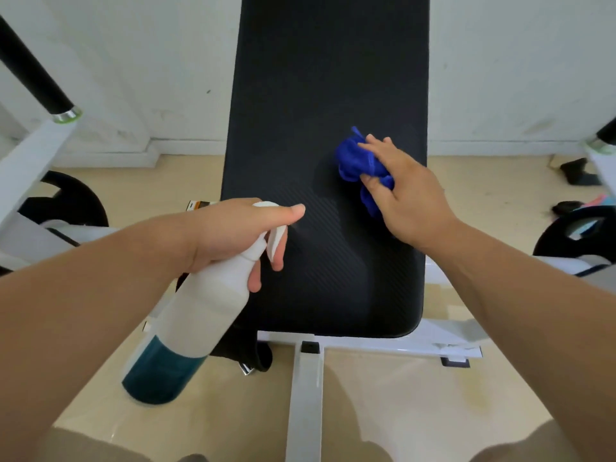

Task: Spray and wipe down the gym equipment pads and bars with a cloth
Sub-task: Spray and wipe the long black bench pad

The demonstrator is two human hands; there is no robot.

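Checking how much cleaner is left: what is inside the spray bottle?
Dark teal liquid fills only the bottom portion of the spray bottle; above it the white body looks empty. The left hand grips the neck and covers what lies inside there.

Bare forearms (pixel 83 295), khaki-clad knees (pixel 100 445)

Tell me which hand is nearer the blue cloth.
Right. The right hand grips the blue cloth on the pad; the left hand holds the spray bottle, apart to its left.
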